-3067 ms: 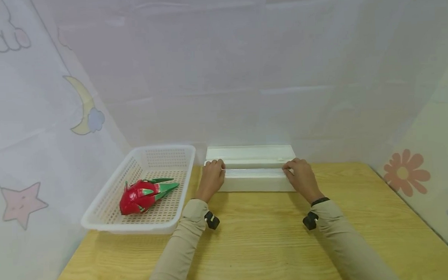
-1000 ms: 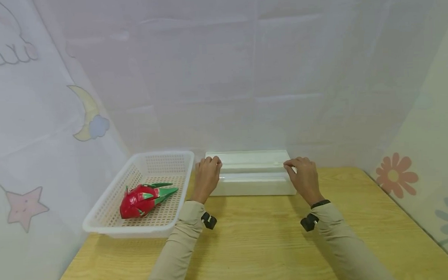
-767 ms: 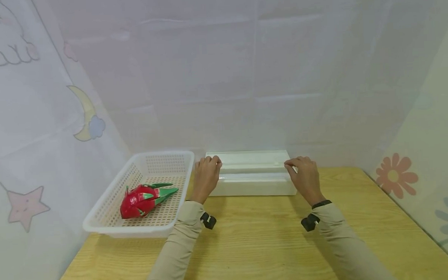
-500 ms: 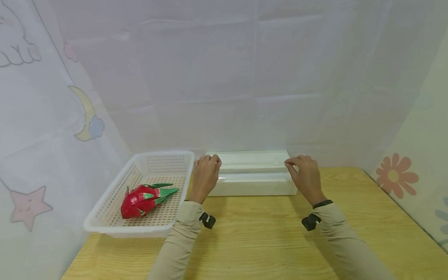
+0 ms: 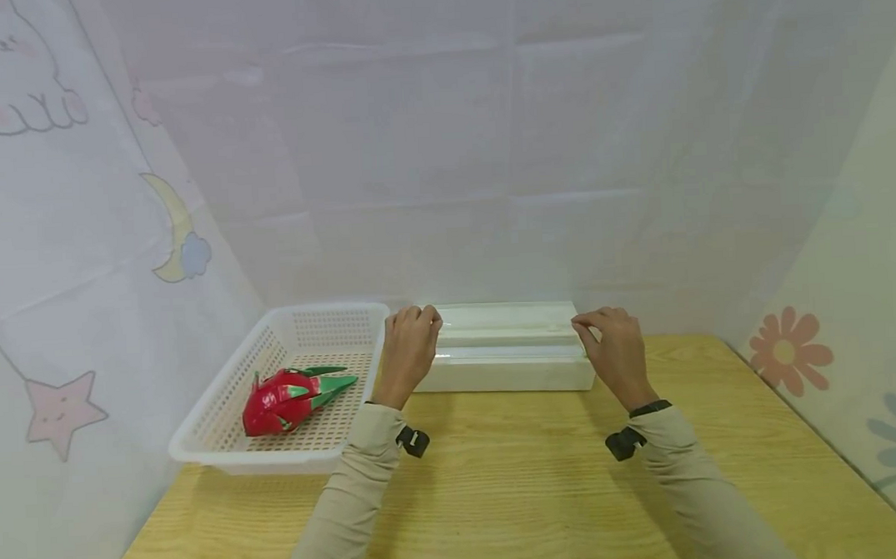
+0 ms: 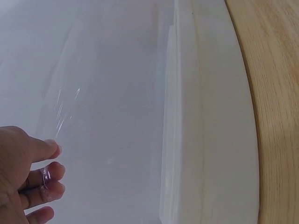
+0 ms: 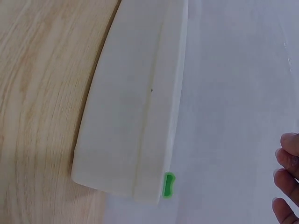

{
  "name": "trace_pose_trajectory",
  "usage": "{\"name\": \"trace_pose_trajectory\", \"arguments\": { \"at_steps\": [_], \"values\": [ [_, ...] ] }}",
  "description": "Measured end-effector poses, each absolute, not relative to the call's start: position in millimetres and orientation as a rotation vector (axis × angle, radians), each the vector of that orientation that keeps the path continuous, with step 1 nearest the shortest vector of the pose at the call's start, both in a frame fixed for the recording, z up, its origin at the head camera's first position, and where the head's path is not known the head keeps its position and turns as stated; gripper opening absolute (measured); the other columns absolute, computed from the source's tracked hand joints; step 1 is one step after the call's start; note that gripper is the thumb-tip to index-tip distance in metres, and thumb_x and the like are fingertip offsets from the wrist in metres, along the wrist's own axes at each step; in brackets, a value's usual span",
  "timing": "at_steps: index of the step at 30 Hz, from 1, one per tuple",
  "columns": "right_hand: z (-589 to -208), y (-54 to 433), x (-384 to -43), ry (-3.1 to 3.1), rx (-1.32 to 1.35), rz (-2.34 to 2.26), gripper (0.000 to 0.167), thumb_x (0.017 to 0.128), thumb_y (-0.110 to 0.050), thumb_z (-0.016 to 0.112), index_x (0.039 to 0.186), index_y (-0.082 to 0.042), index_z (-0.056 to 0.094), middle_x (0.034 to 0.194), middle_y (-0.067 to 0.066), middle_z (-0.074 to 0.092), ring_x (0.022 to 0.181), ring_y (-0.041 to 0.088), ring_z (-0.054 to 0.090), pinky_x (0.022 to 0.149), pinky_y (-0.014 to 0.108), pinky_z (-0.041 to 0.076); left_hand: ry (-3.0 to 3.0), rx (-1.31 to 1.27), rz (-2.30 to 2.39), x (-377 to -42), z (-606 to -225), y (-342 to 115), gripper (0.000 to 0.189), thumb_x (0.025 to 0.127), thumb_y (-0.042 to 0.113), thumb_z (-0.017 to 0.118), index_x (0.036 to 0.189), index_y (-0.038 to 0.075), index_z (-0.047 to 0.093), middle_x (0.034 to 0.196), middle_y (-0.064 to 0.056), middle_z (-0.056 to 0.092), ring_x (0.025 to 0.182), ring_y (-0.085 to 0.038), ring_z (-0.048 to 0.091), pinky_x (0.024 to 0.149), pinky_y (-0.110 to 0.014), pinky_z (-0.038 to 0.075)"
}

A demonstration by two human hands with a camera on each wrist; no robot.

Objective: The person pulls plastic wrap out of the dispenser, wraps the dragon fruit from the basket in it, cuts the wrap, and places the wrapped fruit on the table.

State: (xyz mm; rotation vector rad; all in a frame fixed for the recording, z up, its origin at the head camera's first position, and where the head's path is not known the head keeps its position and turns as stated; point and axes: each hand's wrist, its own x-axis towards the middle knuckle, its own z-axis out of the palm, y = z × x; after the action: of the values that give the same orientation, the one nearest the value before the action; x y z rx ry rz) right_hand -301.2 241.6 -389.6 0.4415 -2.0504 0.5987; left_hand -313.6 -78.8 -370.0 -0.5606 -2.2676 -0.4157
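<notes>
A white cling film dispenser point(image 5: 505, 375) lies along the back of the table, its lid point(image 5: 505, 317) raised behind it. My left hand point(image 5: 409, 348) pinches one side of a transparent sheet of cling film point(image 6: 63, 112); the film creases at the thumb and wraps over a finger in the left wrist view. Level with it, my right hand point(image 5: 615, 351) pinches the other side with thumb and forefinger. Both hands are above the dispenser's two ends, with the film stretched between them. In the right wrist view only the fingertips point(image 7: 287, 163) show, at the right edge.
Left of the dispenser stands a white plastic basket point(image 5: 223, 460) holding a red and green dragon fruit point(image 5: 276, 404). A small green piece point(image 7: 168, 185) is at the dispenser's end. The wooden table point(image 5: 517, 477) meets a pale wall covering point(image 5: 450, 146) behind.
Both hands have lifted from the dispenser's front opening, and the film has come up with them. Lately they drift slightly apart and upward. The basket and dragon fruit stay put.
</notes>
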Motion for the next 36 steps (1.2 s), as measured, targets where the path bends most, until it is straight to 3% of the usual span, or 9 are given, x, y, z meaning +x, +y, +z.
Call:
{"name": "trace_pose_trajectory", "arguments": {
  "at_steps": [36],
  "values": [
    [-367.3,242.1,-290.9,-1.897,0.519,0.482,0.013,0.079,0.004,0.080,0.091,0.003,0.074,0.082,0.019,0.066,0.077,0.040,0.056,0.073,0.055,0.040,-2.234,-0.567,-0.443,-296.9,-341.4,-79.7,0.004,0.097,0.012,0.065,0.097,0.008,0.065,0.087,-0.008,0.063,0.094,-0.031,0.062,0.097,-0.052,0.041]
  ]
}}
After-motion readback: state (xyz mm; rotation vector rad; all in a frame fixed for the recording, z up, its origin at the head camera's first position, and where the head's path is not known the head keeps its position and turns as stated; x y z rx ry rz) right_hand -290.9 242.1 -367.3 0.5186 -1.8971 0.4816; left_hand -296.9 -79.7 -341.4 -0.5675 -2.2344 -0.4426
